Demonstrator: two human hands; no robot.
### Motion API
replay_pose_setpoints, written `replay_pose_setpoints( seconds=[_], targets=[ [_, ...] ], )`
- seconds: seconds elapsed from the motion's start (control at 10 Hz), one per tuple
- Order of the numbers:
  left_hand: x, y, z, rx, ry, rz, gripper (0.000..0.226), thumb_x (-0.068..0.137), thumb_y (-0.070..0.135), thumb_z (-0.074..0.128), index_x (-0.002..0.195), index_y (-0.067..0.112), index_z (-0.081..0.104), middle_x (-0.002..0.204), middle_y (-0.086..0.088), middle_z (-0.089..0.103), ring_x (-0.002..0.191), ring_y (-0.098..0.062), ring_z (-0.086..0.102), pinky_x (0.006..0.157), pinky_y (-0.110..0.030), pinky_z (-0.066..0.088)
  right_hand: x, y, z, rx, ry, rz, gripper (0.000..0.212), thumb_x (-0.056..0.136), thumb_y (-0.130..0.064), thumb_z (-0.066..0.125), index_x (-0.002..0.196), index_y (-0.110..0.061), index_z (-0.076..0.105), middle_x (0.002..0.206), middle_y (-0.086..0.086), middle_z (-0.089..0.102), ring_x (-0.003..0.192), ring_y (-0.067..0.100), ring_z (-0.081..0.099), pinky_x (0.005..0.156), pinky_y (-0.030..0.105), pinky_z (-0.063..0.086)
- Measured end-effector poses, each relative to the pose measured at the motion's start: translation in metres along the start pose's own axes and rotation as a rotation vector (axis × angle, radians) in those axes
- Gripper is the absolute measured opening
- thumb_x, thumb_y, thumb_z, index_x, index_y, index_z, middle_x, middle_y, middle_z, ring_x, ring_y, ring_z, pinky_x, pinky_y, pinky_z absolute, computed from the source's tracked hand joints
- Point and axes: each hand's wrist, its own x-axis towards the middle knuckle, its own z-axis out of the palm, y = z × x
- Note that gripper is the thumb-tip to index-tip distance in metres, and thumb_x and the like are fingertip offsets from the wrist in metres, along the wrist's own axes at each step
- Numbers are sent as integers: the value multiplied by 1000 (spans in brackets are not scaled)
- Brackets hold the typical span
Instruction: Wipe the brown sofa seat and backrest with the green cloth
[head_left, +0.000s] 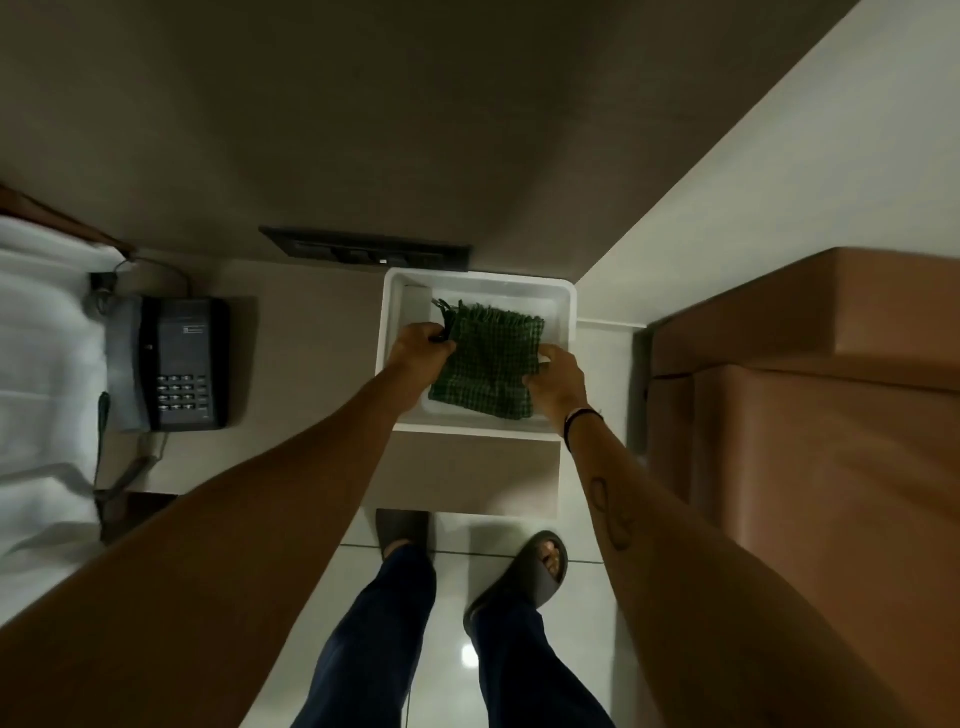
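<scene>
A green checked cloth (488, 361) with a fringed far edge lies in a white tray (563, 306) on a low side table. My left hand (422, 349) grips the cloth's left edge near the fringe. My right hand (558, 382) pinches the cloth's right edge. Both arms reach forward over the tray. The brown sofa (810, 395) stands to the right, its armrest closest to the tray and well apart from the cloth.
A black desk phone (187, 364) with its cord sits on the table to the left, beside white bedding (41, 374). A dark switch panel (363, 252) is on the wall behind the tray. My feet in dark slippers (524, 577) stand on glossy white tiles.
</scene>
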Motion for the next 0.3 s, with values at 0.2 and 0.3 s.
replay_pose_setpoints(
  seconds=[0.2,0.3],
  targets=[
    [-25,3,-23,326,-52,-3,58,113,30,60,164,4,46,164,-20,54,143,-37,57,112,-42,49,-33,-15,-13,-212,-2,-140,48,108,-4,59,156,-9,54,148,20,68,136,41,65,114,48,54],
    [-63,18,-34,584,-64,185,80,116,36,55,179,12,13,188,-11,11,173,-33,19,140,-47,25,-64,-30,-39,-360,-10,-277,65,114,-26,58,172,-11,32,167,20,52,153,40,51,126,50,45]
  ],
)
